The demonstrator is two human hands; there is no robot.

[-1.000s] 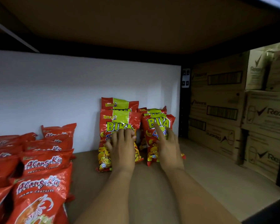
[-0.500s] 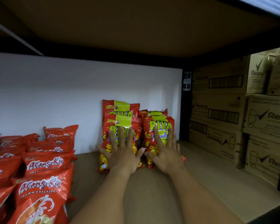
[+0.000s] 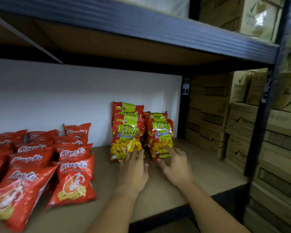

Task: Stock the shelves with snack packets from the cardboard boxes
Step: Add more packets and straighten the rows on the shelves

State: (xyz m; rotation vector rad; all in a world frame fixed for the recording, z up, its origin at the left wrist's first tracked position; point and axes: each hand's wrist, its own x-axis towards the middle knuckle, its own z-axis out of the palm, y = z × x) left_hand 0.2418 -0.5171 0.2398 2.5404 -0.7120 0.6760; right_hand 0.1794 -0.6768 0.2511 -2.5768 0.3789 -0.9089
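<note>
Left hand (image 3: 133,172) and right hand (image 3: 175,163), grip relaxed, touch the snack packets (image 3: 128,132); square both rows upright against the wall (image 3: 57,101)

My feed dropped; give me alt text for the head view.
Both hands, left and right, touch the bottoms of two upright red-and-green Bika snack packets on the brown shelf board; red prawn-cracker packets lie left, stacked cardboard boxes right.

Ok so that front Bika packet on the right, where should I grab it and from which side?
Probably pinch the crimped top seam of the right front Bika packet, coming from above and in front. It stands nearly upright, leaning on the packet behind, with the left front Bika packet close beside it, so the sides are crowded. The right hand is only at its bottom edge.
</note>
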